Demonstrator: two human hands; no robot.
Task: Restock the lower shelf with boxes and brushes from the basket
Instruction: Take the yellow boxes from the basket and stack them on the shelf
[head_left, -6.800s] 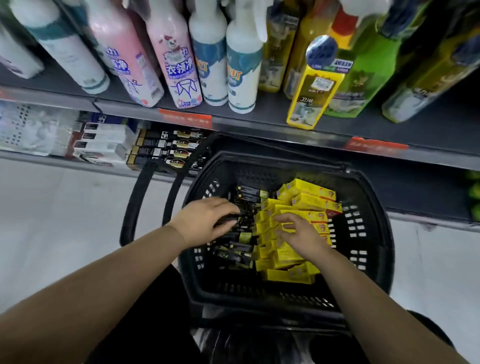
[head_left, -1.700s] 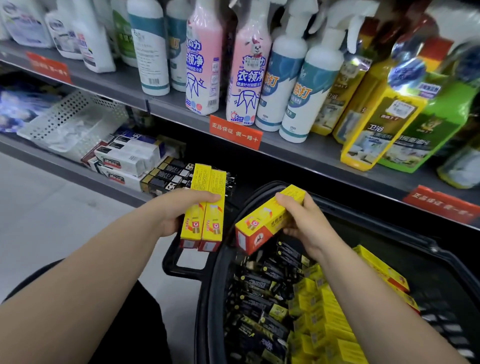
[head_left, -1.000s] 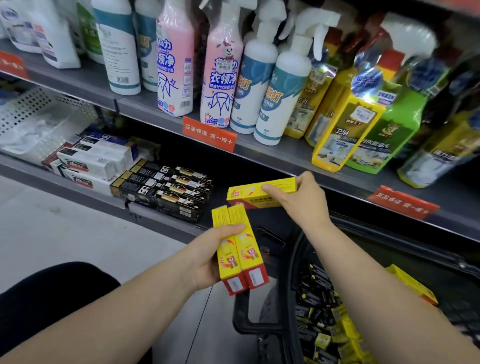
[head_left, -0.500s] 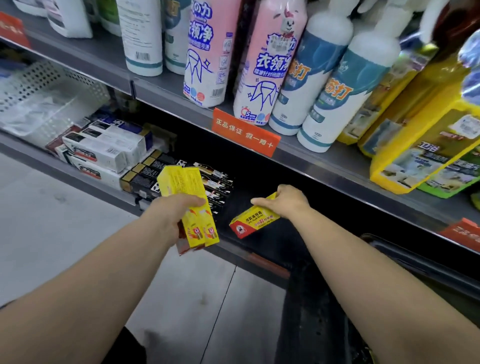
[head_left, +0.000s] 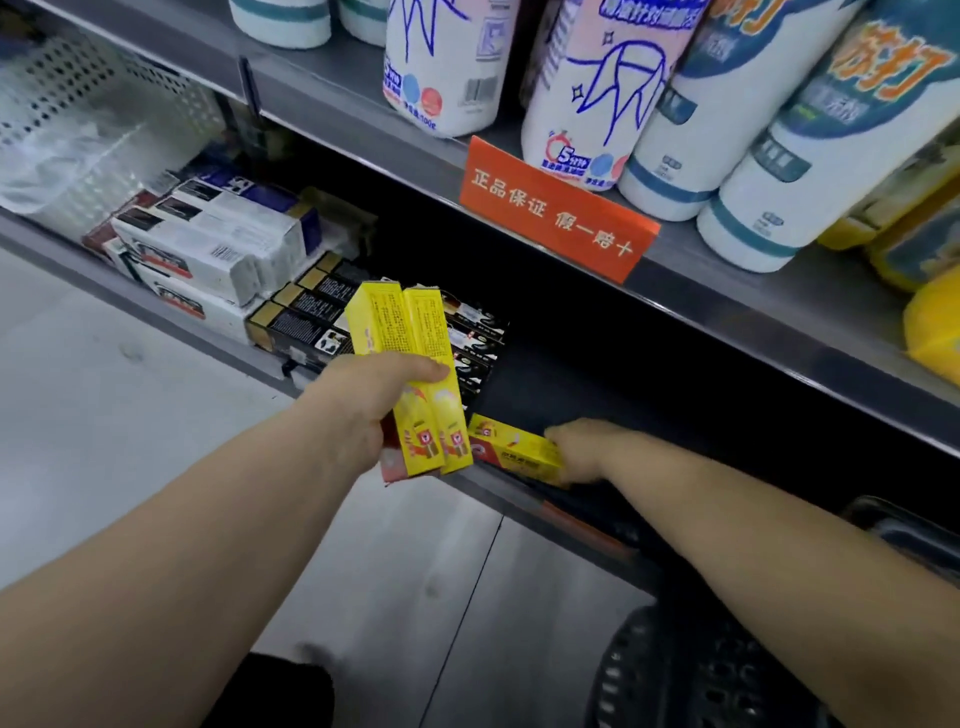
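My left hand (head_left: 363, 405) grips two long yellow boxes (head_left: 410, 374) held upright in front of the lower shelf (head_left: 597, 374). My right hand (head_left: 582, 447) holds a third yellow box (head_left: 514, 449) lying flat at the shelf's front edge, just right of the black boxes (head_left: 311, 317) stacked there. The black basket (head_left: 675, 670) shows only as a corner at the bottom right, its contents out of sight.
White boxes (head_left: 218, 239) are stacked left of the black ones, beside a white perforated tray (head_left: 88, 130). Spray bottles (head_left: 587, 88) stand on the upper shelf, with an orange label (head_left: 556, 208) on its edge. Grey floor lies below.
My right hand has moved down and set its yellow box flat on the lower shelf's front edge. My left hand stays raised with its two boxes. The view has moved closer to the shelf.
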